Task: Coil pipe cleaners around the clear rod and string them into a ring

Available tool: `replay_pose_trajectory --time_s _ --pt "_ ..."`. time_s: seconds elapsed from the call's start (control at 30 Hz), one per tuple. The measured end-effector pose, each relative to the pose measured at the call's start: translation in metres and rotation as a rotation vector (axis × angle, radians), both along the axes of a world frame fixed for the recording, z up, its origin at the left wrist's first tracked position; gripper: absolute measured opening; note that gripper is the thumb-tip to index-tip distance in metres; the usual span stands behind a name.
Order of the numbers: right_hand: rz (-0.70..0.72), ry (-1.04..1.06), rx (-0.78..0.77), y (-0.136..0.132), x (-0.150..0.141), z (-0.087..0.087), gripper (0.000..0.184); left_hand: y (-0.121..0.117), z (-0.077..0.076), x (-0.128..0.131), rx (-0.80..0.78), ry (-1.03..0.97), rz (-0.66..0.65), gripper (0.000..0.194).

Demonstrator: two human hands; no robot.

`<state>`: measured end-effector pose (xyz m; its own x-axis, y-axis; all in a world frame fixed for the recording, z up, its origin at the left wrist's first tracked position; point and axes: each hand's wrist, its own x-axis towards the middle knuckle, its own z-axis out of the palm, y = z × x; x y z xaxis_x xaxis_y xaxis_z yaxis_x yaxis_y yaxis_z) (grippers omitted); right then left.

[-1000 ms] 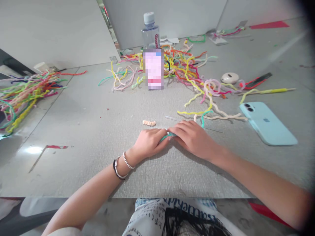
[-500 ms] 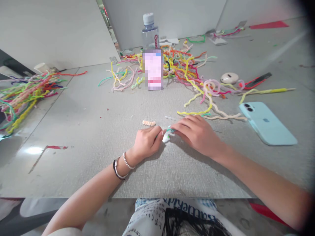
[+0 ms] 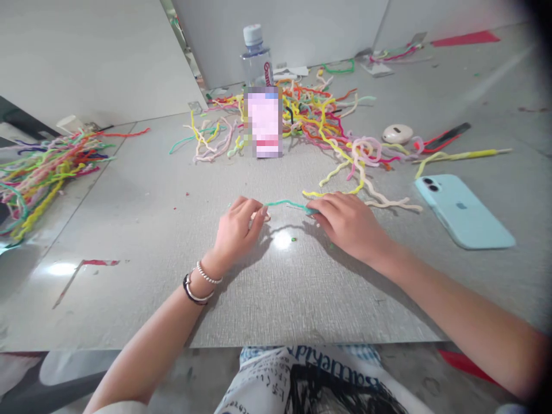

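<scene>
A teal pipe cleaner (image 3: 285, 202) stretches between my two hands, slightly bowed above the table (image 3: 276, 299). Its left end is pinched by the closed fingers of my left hand (image 3: 240, 229). My right hand (image 3: 347, 221) is closed on the other end, where the teal looks thicker, perhaps coiled; most of it is hidden by the fingers. Just behind my left fingertips a small peach coil (image 3: 268, 217) lies mostly covered. A tiny green bit (image 3: 294, 239) rests on the table below the strand.
A light blue phone (image 3: 466, 211) lies at the right, near a white oval case (image 3: 397, 134) and a thin yellow-wrapped stick (image 3: 478, 154). Behind, a lit phone (image 3: 264, 118) leans before a bottle (image 3: 257, 63) amid tangled pipe cleaners (image 3: 319, 118). Another colourful bundle (image 3: 47, 172) lies left.
My hands have moved apart, the left one leftward, drawing the teal pipe cleaner out between them. The peach coil, visible before, is now largely covered by my left hand.
</scene>
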<state>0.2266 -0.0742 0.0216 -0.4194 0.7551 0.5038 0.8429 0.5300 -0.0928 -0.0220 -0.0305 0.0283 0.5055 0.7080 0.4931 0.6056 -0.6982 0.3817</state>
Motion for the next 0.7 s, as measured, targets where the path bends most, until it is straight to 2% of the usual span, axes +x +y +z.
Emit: replay_pose_trajectory --time_s 0.07,0.13,0.2,0.27,0.3,0.4,0.53,0.7 --pt "-0.033 0.026 -0.002 0.002 0.001 -0.001 0.021 0.01 0.005 -0.009 0.066 0.158 -0.017 0.031" --pt "-0.075 0.037 -0.014 0.002 0.002 -0.002 0.023 0.017 0.007 -0.015 0.087 0.304 -0.043 0.036" --pt "-0.113 0.02 -0.031 0.0 0.001 -0.001 0.024 0.02 0.004 -0.017 0.069 0.415 -0.062 0.037" --pt "-0.123 -0.008 -0.041 -0.003 -0.001 0.0 0.025 0.017 -0.002 -0.012 0.046 0.48 -0.055 0.028" --pt "-0.116 -0.012 -0.041 -0.005 -0.002 0.0 0.024 0.014 -0.005 -0.009 0.041 0.488 -0.006 0.024" --pt "-0.083 0.015 -0.031 -0.008 -0.004 0.003 0.021 0.004 -0.014 0.005 0.048 0.466 0.078 0.021" --pt "-0.093 0.032 -0.022 -0.009 -0.004 0.004 0.018 -0.005 -0.021 0.014 -0.021 0.337 0.044 0.017" --pt "-0.191 0.045 -0.085 -0.009 -0.005 0.003 0.019 -0.005 -0.022 0.015 -0.116 0.161 -0.006 0.015"
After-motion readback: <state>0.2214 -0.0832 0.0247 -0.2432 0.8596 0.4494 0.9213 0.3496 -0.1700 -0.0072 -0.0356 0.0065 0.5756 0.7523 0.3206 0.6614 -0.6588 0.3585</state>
